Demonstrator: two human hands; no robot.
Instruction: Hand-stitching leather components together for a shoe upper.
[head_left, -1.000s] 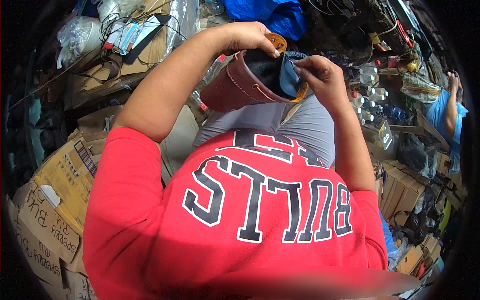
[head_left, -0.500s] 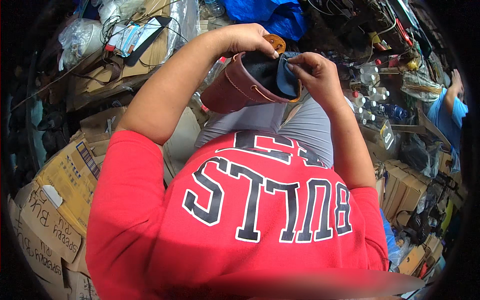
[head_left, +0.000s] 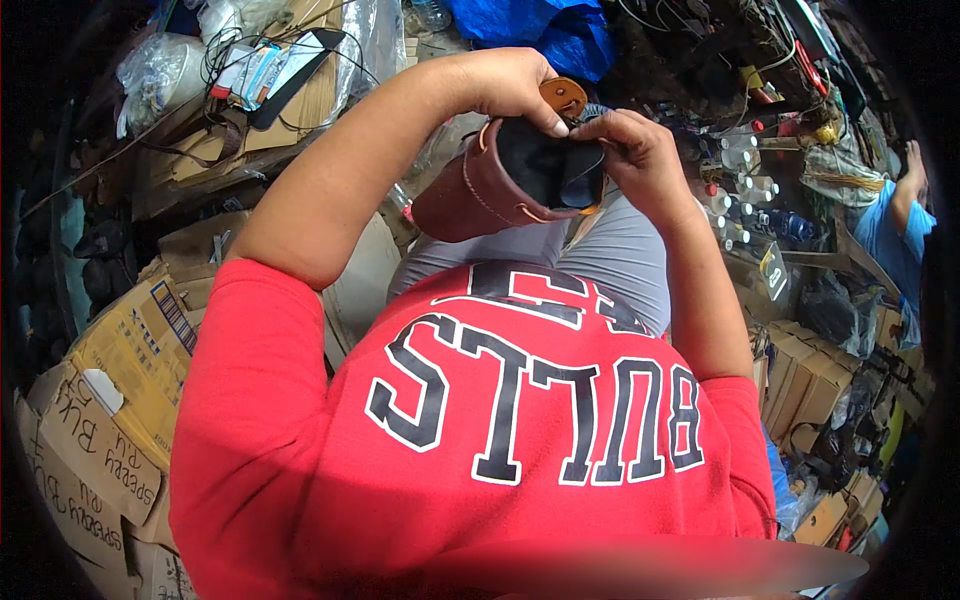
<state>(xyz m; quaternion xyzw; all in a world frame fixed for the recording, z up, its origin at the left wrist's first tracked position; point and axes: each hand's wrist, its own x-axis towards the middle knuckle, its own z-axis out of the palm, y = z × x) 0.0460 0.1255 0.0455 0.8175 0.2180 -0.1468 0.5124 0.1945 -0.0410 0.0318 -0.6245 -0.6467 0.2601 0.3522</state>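
Note:
A maroon leather bucket-shaped pouch (head_left: 460,198) tilts above my lap, its mouth toward the right. Tan lace runs through its side near the rim, and black lining (head_left: 535,160) shows inside. My left hand (head_left: 515,92) is closed on the far rim, thumb inside the mouth, beside a round tan leather tab (head_left: 565,95) with small holes. My right hand (head_left: 645,150) pinches the rim close to my left thumb; its fingertips are partly hidden. A dark blue-grey flap (head_left: 582,188) lies within the mouth, below my right fingers.
Cardboard boxes (head_left: 135,360) are piled at the left, and more cardboard (head_left: 805,370) is stacked at the right. Several plastic bottles (head_left: 740,190) stand right of my knees. Blue plastic sheeting (head_left: 540,30) and a clear plastic bag (head_left: 160,80) lie at the far side. Another person's arm (head_left: 908,180) shows at the right edge.
My right hand has shifted from the blue-grey flap to the rim by my left thumb. The pouch has turned slightly and dropped a little, showing more of its lining.

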